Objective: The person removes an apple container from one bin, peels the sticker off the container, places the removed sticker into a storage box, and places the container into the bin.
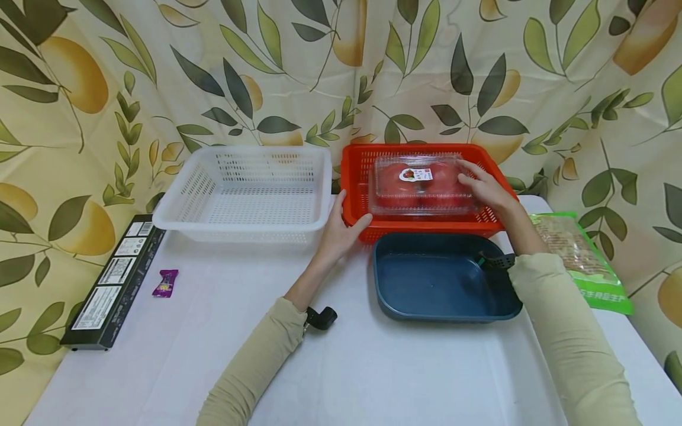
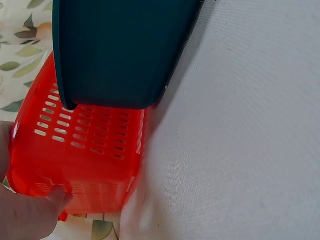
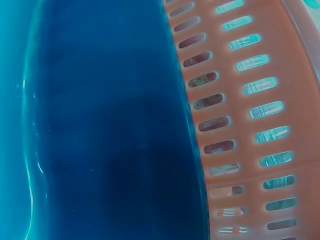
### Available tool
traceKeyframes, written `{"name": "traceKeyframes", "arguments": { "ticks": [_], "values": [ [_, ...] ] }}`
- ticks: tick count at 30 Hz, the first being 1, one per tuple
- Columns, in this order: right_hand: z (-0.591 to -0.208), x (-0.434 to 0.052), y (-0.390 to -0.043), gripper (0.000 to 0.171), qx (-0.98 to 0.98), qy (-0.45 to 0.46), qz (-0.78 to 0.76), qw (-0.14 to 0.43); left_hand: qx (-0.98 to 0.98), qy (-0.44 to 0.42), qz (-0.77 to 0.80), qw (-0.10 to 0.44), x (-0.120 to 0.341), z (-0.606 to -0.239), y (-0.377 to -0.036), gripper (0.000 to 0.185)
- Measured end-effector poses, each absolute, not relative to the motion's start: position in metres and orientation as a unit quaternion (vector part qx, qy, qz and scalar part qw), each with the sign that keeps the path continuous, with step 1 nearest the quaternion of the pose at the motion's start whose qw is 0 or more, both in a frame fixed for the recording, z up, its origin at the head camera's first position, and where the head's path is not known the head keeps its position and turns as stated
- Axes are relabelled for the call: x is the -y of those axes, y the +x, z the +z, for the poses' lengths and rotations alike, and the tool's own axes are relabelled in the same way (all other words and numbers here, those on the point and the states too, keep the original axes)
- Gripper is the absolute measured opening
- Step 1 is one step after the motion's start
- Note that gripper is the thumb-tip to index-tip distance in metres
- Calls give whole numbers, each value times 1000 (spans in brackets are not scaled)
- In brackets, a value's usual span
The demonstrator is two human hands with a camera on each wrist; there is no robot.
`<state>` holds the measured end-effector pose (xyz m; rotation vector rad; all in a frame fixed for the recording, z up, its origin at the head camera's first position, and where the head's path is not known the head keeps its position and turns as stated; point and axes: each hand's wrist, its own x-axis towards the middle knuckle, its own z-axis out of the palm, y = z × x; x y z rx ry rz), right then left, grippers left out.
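Left hand (image 1: pixel 341 228) grips the near-left corner of the red basket (image 1: pixel 354 177), thumb over the rim and fingers curled on the outside wall; the left wrist view shows the thumb (image 2: pixel 30 212) pressed on the slotted red wall (image 2: pixel 85 150). Right hand (image 1: pixel 487 186) lies on the right end of the clear plastic box (image 1: pixel 421 183), fingers fairly straight and spread over the lid; can't tell if any fingers wrap the far edge. The box sits inside the red basket, lid closed, a small label (image 1: pixel 417 174) on top, red contents showing through. The red basket stands at the back of the white table (image 1: pixel 266 355), just beside the white basket (image 1: pixel 245 189) on its left. The dark blue tray (image 1: pixel 442 278) sits right in front of the red basket, touching or nearly touching its front wall; the right wrist view shows only the tray floor (image 3: pixel 100 125) next to the red slotted wall (image 3: pixel 250 125). Green packet (image 1: pixel 583 257) lies at the right edge, black box (image 1: pixel 114 278) at the left edge, small purple wrapper (image 1: pixel 166 283) beside it.
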<state>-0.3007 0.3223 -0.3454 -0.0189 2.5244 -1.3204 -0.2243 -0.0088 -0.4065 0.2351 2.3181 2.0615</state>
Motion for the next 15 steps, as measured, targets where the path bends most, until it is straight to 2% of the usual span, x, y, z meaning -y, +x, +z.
{"name": "traceKeyframes", "arguments": {
  "ticks": [8,15],
  "values": [
    [-350,-323,-298,70,-879,-11,-459,128,-749,72,657,39,13,-373,-203,87],
    [-349,-324,-298,70,-877,-5,-468,108,-747,68,660,44,11,-386,-214,87]
  ]
}}
